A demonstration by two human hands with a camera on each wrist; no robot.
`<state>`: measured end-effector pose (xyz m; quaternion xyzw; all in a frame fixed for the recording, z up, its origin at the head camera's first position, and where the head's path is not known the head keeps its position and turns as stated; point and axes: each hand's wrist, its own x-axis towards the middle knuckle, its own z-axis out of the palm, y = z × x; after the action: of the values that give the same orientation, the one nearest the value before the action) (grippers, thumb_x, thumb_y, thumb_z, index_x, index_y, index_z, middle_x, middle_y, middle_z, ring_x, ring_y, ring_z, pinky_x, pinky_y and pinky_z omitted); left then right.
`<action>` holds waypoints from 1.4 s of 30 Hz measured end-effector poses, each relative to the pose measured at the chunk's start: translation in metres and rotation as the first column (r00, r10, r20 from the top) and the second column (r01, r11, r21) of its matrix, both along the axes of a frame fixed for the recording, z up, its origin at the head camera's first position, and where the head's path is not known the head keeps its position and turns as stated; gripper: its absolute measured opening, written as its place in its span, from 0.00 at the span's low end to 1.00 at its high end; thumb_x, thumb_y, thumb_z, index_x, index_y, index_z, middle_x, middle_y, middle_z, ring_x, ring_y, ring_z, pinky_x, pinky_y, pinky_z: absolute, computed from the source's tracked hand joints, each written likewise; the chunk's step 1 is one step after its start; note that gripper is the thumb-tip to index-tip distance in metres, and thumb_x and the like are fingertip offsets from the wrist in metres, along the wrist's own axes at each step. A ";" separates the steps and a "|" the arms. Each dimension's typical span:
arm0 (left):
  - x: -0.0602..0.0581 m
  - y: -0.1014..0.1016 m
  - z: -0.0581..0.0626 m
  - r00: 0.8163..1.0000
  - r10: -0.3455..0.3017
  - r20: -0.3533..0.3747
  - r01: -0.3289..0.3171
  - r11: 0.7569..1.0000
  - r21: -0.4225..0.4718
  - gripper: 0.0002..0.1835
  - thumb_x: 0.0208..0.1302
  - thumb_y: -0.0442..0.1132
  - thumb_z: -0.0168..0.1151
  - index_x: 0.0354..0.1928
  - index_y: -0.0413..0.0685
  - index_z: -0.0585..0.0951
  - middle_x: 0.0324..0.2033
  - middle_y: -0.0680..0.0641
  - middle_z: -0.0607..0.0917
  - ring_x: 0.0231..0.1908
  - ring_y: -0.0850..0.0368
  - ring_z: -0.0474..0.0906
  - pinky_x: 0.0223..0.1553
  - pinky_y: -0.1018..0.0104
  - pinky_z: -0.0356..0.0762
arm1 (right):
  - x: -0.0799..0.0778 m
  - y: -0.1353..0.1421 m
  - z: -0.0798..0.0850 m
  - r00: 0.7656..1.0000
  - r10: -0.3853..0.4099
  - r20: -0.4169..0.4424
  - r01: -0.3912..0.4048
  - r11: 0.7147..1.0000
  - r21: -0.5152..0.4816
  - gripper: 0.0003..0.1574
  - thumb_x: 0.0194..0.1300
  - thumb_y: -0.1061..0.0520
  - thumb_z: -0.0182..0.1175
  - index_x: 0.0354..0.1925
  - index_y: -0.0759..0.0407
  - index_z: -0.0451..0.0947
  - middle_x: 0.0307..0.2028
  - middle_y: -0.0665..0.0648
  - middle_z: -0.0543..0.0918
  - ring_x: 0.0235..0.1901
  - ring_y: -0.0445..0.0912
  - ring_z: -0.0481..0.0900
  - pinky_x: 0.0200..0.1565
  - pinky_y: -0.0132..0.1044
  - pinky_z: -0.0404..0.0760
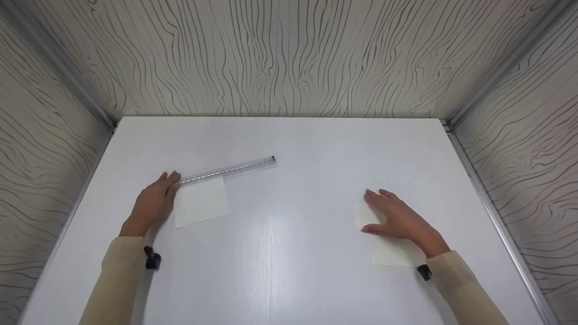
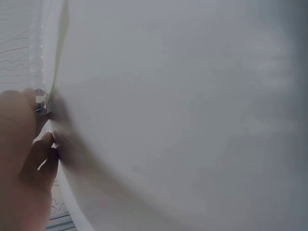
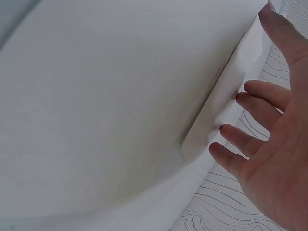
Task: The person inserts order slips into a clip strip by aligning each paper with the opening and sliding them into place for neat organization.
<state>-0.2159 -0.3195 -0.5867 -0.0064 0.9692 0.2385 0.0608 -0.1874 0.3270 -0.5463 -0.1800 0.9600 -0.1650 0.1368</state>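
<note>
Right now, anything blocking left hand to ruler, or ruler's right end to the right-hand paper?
Nothing visible. The left hand is at the left end of the ruler; only tabletop shows between the ruler's right end and the paper under the right hand.

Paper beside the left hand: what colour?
The paper is pale cream, near white; best seen in the head view.

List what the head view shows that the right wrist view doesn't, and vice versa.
Only the head view shows the straight clear plastic ruler, the squarish cream paper sheet beside it, the bare left hand at the ruler's end and both long beige sleeves.

Only the right wrist view shows the palm side of the bare right hand.

Both show that hand, thin cream paper near its fingers, the white tabletop and the pale wood-grain-patterned panels.
</note>
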 end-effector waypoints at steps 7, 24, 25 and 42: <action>0.001 0.000 0.003 1.000 -0.007 0.006 0.007 1.000 0.004 0.32 0.86 0.58 0.35 0.83 0.53 0.60 0.82 0.39 0.61 0.82 0.32 0.54 0.81 0.30 0.55 | -0.003 0.003 -0.004 1.000 0.010 -0.006 -0.010 1.000 -0.006 0.59 0.62 0.31 0.73 0.79 0.57 0.65 0.80 0.60 0.67 0.81 0.66 0.57 0.77 0.68 0.67; 0.000 0.002 0.002 1.000 0.004 0.013 -0.004 1.000 0.008 0.31 0.87 0.57 0.35 0.83 0.52 0.60 0.81 0.40 0.61 0.82 0.33 0.54 0.81 0.31 0.54 | -0.007 0.002 -0.002 0.999 -0.048 -0.004 0.048 0.998 -0.032 0.49 0.66 0.42 0.73 0.76 0.60 0.69 0.76 0.63 0.73 0.78 0.66 0.63 0.75 0.68 0.69; 0.001 0.001 0.002 1.000 0.003 0.014 -0.003 1.000 0.009 0.31 0.87 0.57 0.35 0.83 0.52 0.60 0.82 0.40 0.61 0.82 0.33 0.53 0.81 0.31 0.54 | -0.007 0.003 -0.002 0.999 -0.053 -0.007 0.053 0.998 -0.035 0.48 0.66 0.42 0.73 0.76 0.60 0.70 0.75 0.64 0.73 0.78 0.67 0.64 0.75 0.68 0.70; 0.003 0.002 0.004 1.000 -0.001 0.006 0.001 1.000 0.004 0.34 0.86 0.60 0.32 0.83 0.52 0.60 0.82 0.40 0.61 0.82 0.34 0.53 0.81 0.31 0.54 | -0.010 0.003 0.003 0.989 -0.148 0.016 0.149 0.986 -0.076 0.35 0.70 0.50 0.70 0.71 0.57 0.76 0.71 0.73 0.75 0.72 0.71 0.71 0.72 0.70 0.72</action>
<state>-0.2132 -0.3174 -0.5831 -0.0064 0.9685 0.2406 0.0636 -0.1974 0.3304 -0.5434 -0.1122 0.9630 -0.2127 0.1217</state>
